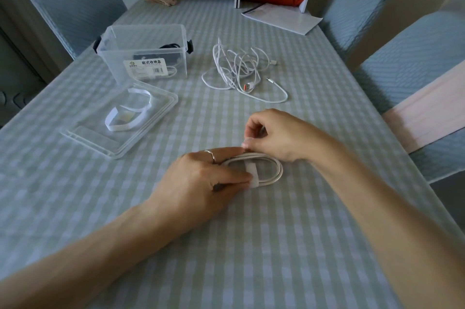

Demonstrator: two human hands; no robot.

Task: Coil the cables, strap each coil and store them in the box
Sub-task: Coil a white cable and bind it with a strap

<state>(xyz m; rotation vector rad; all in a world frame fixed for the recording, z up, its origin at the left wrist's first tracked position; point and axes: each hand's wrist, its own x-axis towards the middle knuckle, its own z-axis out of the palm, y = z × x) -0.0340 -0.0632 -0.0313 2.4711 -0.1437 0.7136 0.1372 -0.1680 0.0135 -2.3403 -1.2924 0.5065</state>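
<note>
- Strapping under way: your left hand [201,178] pins the white cable coil [264,170] flat on the checked tablecloth [276,245], forefinger along the far strands, thumb pressing the near end of the white strap [251,174] where it crosses the coil.
- Your right hand [274,132], at 12 o'clock of the coil, has fingers curled and thumb and forefinger pinching the strap's free end, lifted just above the far strands.
- Coil sits centre table, near you; the loops lie together, and one end is hidden under your left hand.
- Clear storage box [146,57] stands open at 10 o'clock, well apart from the coil; something dark and a bit of white cable show through its wall.
- Box lid [120,127] lies between box and your left hand, with spare white straps [128,115] resting on it.
- Loose tangle of white cables [241,69], uncoiled, lies at 12 o'clock beyond your right hand, an orange-tipped USB plug [247,87] at its near edge.
- Risk: ease the left thumb too early and the strap's anchored end will likely slip, letting the loops spring apart.
- Risk: pull the free end slack or off-line and the fastening may catch only partly; the coil could loosen on the way to the box.
- Risk: the strap may miss a strand on the far side, which is hard to see from here.
</note>
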